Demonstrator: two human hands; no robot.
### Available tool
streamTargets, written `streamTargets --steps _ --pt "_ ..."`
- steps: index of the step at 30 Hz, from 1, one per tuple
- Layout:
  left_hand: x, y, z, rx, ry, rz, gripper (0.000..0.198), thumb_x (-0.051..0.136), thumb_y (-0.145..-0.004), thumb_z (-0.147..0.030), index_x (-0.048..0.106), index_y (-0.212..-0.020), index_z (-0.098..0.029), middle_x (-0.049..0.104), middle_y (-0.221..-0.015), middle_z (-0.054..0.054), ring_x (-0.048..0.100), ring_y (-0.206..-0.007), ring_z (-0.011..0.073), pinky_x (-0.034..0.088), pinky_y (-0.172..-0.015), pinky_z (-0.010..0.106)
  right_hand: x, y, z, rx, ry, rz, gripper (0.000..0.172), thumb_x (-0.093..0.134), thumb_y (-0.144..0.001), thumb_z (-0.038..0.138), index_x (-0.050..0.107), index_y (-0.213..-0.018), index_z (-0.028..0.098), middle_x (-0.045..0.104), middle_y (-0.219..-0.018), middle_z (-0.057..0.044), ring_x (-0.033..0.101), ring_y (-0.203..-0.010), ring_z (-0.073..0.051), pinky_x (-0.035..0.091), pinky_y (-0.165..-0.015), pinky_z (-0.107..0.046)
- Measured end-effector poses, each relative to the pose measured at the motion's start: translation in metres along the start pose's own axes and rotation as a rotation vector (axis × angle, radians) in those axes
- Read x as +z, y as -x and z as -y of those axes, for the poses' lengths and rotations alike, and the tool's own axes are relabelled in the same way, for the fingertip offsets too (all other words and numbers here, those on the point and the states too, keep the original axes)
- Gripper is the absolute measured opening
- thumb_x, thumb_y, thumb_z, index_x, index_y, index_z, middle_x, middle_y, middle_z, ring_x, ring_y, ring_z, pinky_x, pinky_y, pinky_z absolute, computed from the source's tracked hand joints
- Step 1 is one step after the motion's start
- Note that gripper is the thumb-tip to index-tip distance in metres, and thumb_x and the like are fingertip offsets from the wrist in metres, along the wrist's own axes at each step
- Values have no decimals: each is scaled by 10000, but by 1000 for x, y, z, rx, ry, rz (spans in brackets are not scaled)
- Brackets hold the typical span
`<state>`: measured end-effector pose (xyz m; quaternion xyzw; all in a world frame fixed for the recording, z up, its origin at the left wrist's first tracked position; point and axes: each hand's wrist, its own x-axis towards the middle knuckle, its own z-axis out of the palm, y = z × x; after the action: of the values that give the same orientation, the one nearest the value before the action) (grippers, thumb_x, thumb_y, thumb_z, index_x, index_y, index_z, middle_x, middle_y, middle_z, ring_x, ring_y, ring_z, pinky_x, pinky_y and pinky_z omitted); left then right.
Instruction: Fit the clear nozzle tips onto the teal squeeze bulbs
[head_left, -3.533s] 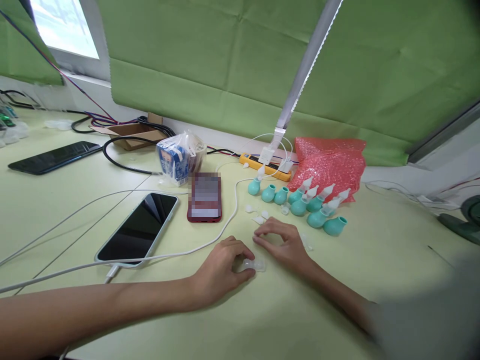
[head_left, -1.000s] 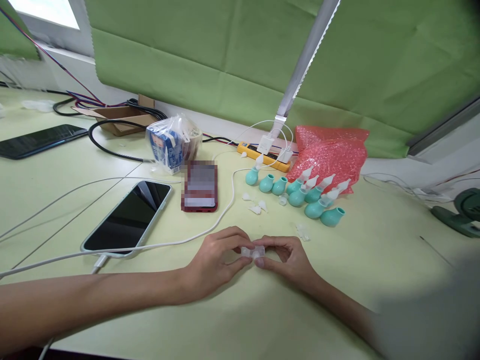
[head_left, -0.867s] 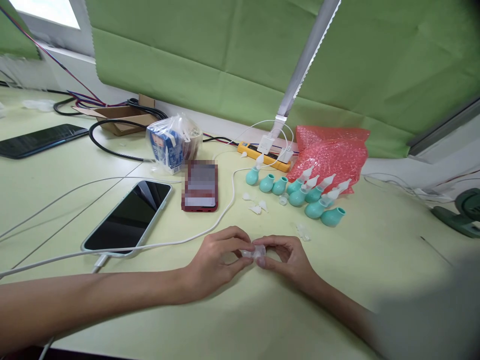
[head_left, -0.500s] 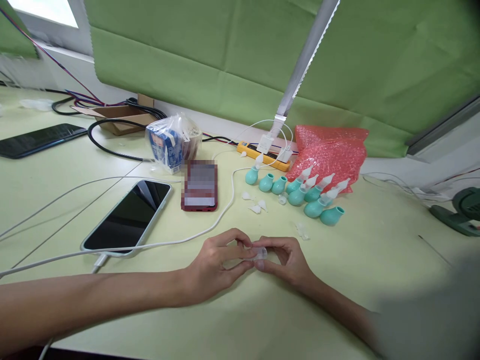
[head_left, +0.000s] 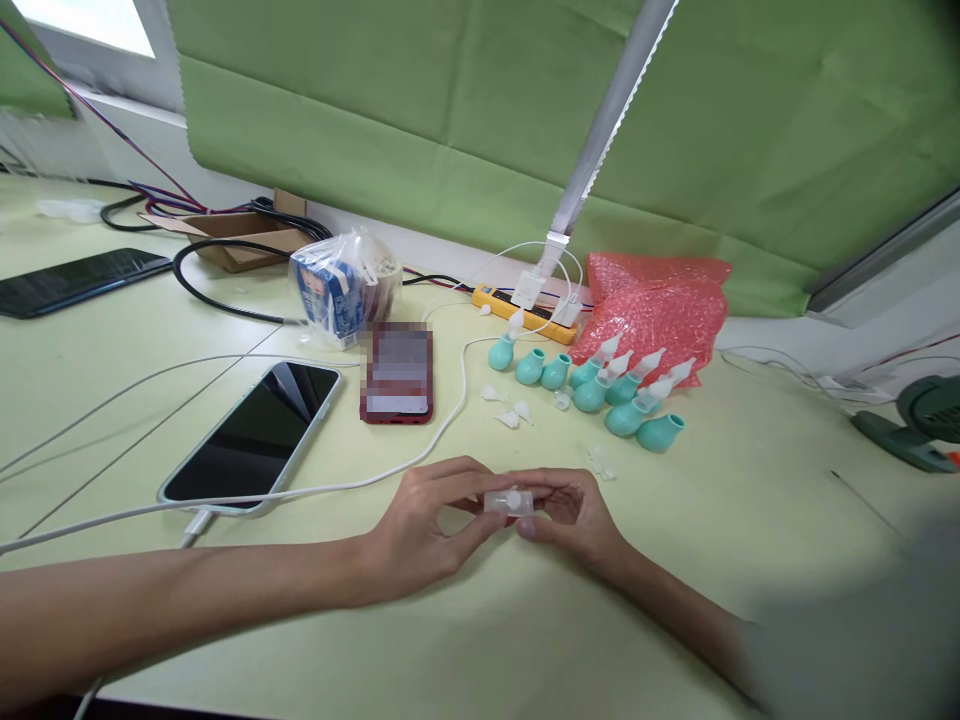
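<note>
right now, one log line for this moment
left hand: pinching clear plastic piece | right hand: pinching same piece | teal bulbs: on table beyond hands

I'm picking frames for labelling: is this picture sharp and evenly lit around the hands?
Head view: soft even daylight, the left hand, right hand and clear piece between them fairly sharp, faint shadows beneath; window blown out; red phone screen pixelated; lower right corner a dark blur.

A pale green bench (head_left: 525, 640) is filling the lower frame. Green fabric blinds (head_left: 420, 110) are hanging across the top, a white wall (head_left: 892, 315) is showing beneath them, and daylight is entering through a window (head_left: 90, 12) at the upper left.
</note>
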<state>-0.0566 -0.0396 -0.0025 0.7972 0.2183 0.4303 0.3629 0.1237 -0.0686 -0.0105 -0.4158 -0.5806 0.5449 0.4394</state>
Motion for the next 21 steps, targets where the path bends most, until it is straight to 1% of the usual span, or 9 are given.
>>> streamTargets --steps 2,4,8,12,15,18,21 --pt "0 0 0 -21 34 16 229 492 -771 -198 583 -973 -142 609 -834 67 569 -738 128 518 -612 216 1 1 0 -5 14 -71 253 695 -590 236 659 -834 180 652 -697 -39 596 -665 -160 481 -642 -284" --pt "0 0 0 -49 30 43 226 478 -778 -198 579 -968 -130 607 -826 70 567 -731 129 515 -618 222 2 1 2 19 33 -102 194 693 -591 257 671 -763 170 651 -690 -44 594 -657 -163 483 -638 -284" --pt "-1 -2 -2 -72 5 116 220 478 -765 -171 590 -945 -115 592 -794 70 558 -685 119 497 -610 217 4 1 5 48 94 -68 195 665 -625 281 681 -786 173 657 -702 -45 588 -645 -155 483 -639 -276" --pt "1 -3 -3 -51 1 112 209 517 -709 -138 600 -897 -98 581 -748 62 545 -645 112 481 -574 202 5 2 5 7 150 -55 181 627 -671 279 682 -815 183 650 -664 -30 566 -600 -129 472 -580 -235" --pt "1 -2 -1 -58 33 120 178 514 -713 -140 605 -862 -105 577 -747 57 540 -630 106 475 -557 195 5 2 5 -15 201 -39 192 592 -703 311 685 -804 177 647 -658 -35 553 -579 -127 473 -560 -240" --pt "1 -2 -1 -108 73 162 160 515 -727 -160 613 -847 -118 576 -758 53 542 -644 109 481 -572 201 6 3 6 -4 227 -37 210 579 -711 335 688 -773 167 638 -635 -39 546 -568 -127 473 -546 -239" --pt "0 -3 -1 -199 116 170 196 532 -728 -190 601 -903 -136 592 -805 51 557 -691 120 494 -594 208 7 2 6 20 190 -85 221 595 -695 347 682 -777 162 634 -627 -38 551 -561 -126 478 -549 -240"
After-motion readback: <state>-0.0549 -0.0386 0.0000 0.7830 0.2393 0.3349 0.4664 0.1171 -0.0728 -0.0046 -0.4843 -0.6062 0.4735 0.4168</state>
